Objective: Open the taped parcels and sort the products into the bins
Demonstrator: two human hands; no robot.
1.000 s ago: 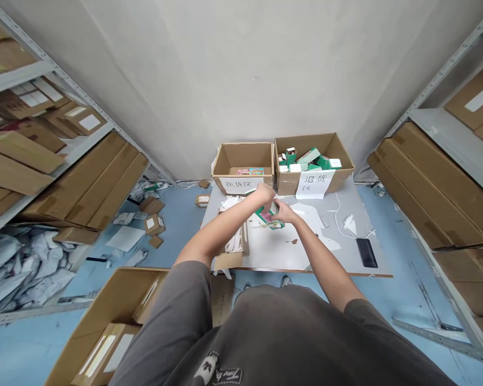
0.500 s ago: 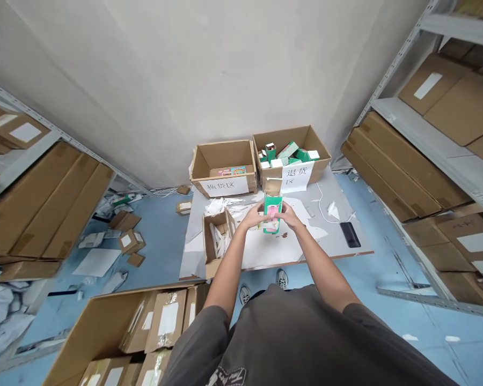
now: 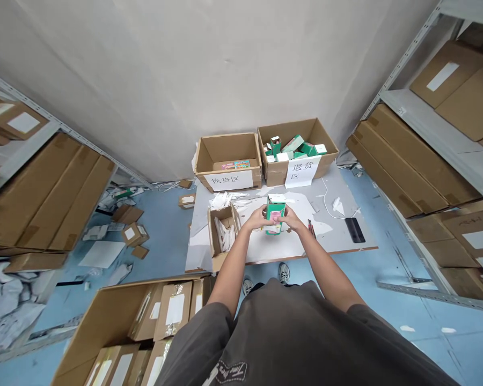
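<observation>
Between my two hands a small green and pink carton [image 3: 276,215] is held upright over the front middle of the table [image 3: 261,251]. My left hand [image 3: 258,218] is closed on its left side, and my right hand [image 3: 291,218] grips its right side with the thumb across the front. The carton's white top looks folded over. A red-handled tool [image 3: 312,229], its kind too small to make out, lies by my right forearm. Left of my hands stands a small open cardboard box [image 3: 214,236] with white paper scraps inside.
Two open cardboard boxes with paper signs stand against the wall: the left one [image 3: 228,141] holds colourful packs, the right one [image 3: 273,176] several green cartons. A black phone [image 3: 355,230] lies at the right. A large box [image 3: 100,308] of parcels is at lower left; shelves flank both sides.
The carton's raised top flap has come down, so its top now looks closed. Both hands still hold it. The view has shifted slightly, and the red-handled tool has come into sight.
</observation>
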